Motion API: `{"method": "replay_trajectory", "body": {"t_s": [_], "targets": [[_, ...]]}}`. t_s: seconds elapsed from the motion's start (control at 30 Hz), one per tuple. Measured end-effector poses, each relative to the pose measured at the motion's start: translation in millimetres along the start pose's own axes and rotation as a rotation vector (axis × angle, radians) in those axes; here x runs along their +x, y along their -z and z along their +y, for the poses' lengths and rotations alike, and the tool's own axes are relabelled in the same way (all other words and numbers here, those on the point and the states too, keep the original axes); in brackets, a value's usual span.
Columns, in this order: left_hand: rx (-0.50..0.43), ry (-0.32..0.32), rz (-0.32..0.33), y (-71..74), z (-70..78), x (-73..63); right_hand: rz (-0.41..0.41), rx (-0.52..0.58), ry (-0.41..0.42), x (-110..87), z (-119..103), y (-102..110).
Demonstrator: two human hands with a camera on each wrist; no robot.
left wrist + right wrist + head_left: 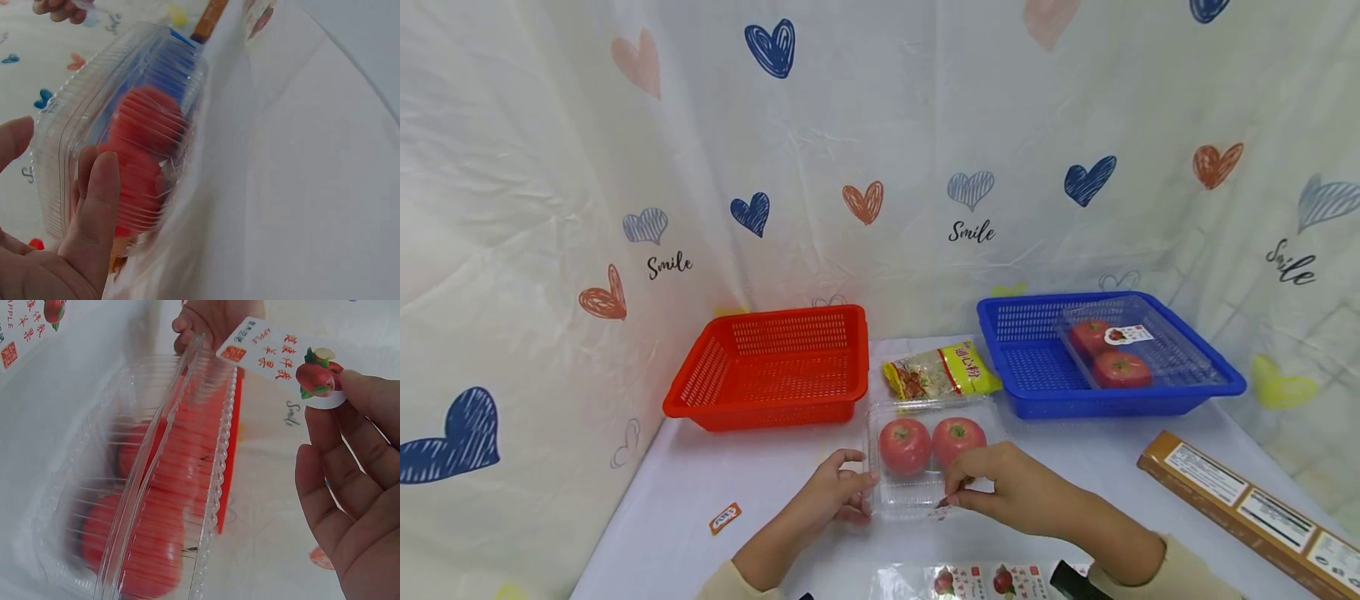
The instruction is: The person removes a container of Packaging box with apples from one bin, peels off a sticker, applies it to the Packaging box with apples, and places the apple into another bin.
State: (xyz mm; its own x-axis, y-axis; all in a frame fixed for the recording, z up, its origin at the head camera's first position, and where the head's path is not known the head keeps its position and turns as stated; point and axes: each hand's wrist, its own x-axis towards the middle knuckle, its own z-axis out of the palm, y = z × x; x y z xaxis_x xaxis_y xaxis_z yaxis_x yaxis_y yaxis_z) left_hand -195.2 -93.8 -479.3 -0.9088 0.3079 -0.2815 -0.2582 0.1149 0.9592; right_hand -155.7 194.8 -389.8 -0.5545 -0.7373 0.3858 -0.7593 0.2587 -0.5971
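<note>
A clear plastic clamshell box (910, 497) holds two red apples (905, 447) in the middle of the table. My left hand (838, 487) is at the box's left side, its fingers fairly straight and right at the ribbed wall (140, 206). Between thumb and forefinger my right hand (1011, 487) pinches a white label (269, 359) by its end with the printed apple. In the head view that hand is over the box's front right corner, the label at the front edge. The right wrist view shows its other fingers (340, 450) below the label.
Behind the box lies a yellow food packet (936, 371). A red basket (767, 412) stands back left; a blue basket (1120, 407) back right holds a labelled box of apples. A long brown carton (1247, 508), a label sheet (902, 581) and a small orange wrapper (725, 518) also lie here.
</note>
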Motion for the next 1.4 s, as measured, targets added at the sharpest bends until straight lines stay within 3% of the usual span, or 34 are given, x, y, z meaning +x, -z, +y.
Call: {"method": "replay_trajectory", "body": {"t_s": [0.13,0.37,0.53,0.67,0.97,1.23,1.4], "targets": [[-0.005,-0.002,0.02,-0.1,1.8,2.4,0.0,0.034,-0.061,3.5,4,2],[-0.012,0.002,0.012,0.9,3.6,1.8,0.01,0.065,-0.24,13.2,11,7],[-0.016,-0.007,-0.001,0.5,1.4,1.9,0.001,0.115,-0.289,22.2,20,13],[-0.025,-0.014,-0.003,-0.5,0.0,1.0,0.001,0.092,-0.311,30.4,26,18],[-0.019,-0.016,0.009,0.0,-0.4,-1.4,0.052,0.101,-0.45,43.4,49,22],[-0.019,-0.016,0.004,0.8,-0.6,-1.6,0.211,0.205,-0.583,48.4,61,14],[-0.017,-0.019,0.005,1.4,1.3,-1.7,0.293,0.214,-0.594,53.3,63,8]]}}
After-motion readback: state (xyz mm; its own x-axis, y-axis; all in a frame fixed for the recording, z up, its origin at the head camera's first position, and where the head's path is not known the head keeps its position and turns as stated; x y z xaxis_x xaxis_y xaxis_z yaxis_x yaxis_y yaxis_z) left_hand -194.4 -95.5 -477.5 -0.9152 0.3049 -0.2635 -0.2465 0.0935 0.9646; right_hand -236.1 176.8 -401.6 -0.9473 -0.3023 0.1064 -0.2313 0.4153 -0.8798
